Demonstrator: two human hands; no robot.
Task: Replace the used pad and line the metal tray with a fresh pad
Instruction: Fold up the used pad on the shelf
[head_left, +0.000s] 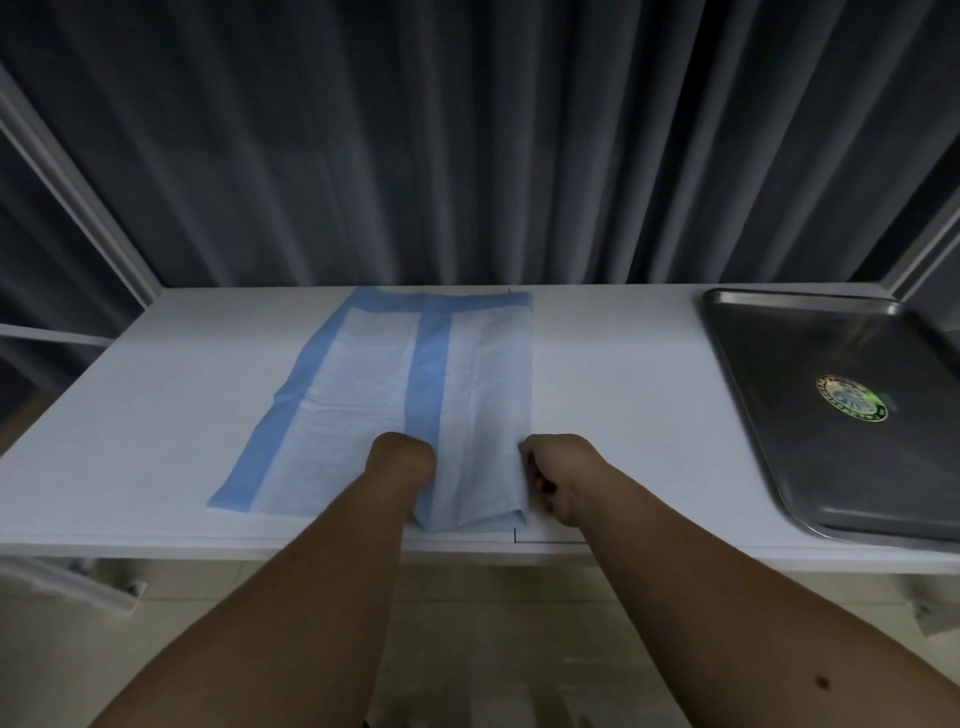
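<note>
So we've got the blue-bordered pad (415, 395) spread on the white table (613, 374), its right part folded over onto the rest. Our left hand (401, 460) rests on the pad near the table's front edge, fingers bent out of sight, so we can't tell if it grips anything. Our right hand (558, 480) pinches the folded right edge of the pad. The metal tray (810, 364) sits bare at the far right of the table, well apart from the pad, with a round sticker (852, 397) on it.
</note>
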